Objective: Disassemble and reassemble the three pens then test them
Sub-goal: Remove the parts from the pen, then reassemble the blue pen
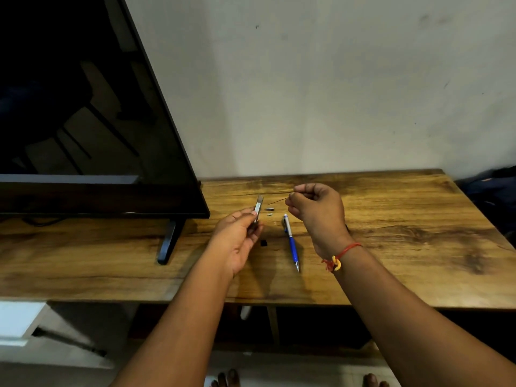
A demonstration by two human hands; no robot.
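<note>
My left hand [240,233] grips a grey pen barrel [258,208] by its lower end, so the barrel points up and away over the wooden table [391,233]. My right hand [318,208] pinches a thin dark refill [277,201] that sticks out to the left, its free tip a little right of the barrel top. A whole blue and white pen [291,243] lies on the table between my two wrists, tip toward me. Small grey pen parts [269,210] lie on the table just beyond the blue pen. A small black piece [263,243] sits near my left palm.
A large dark television [83,107] stands on the table's left half, one black foot [167,241] close to my left forearm. A pale wall rises right behind the table. A dark bag [494,188] lies off the right edge. My toes show on the floor below.
</note>
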